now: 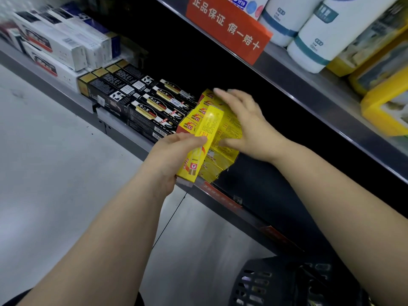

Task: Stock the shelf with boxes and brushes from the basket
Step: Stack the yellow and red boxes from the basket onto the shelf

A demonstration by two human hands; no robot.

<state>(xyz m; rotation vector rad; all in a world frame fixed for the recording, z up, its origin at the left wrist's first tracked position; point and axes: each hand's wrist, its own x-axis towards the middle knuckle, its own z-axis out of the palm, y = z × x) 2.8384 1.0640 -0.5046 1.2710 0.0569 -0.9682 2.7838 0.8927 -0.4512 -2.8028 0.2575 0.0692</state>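
My left hand [170, 155] grips a long yellow box [202, 142] by its near end, tilted over a stack of like yellow boxes [225, 151] on the lower shelf [223, 204]. My right hand [242, 120] lies flat on top of that stack, fingers straight and spread. The dark basket [282, 283] stands on the floor at the bottom right, partly hidden by my right forearm.
Black-and-gold boxes [150, 102] lie left of the yellow stack, white boxes [57, 40] farther left. The upper shelf carries an orange sign [227, 25], white bottles [326, 34] and yellow packs [384, 89]. Dark shelf space opens right of the yellow stack. Grey floor lies left.
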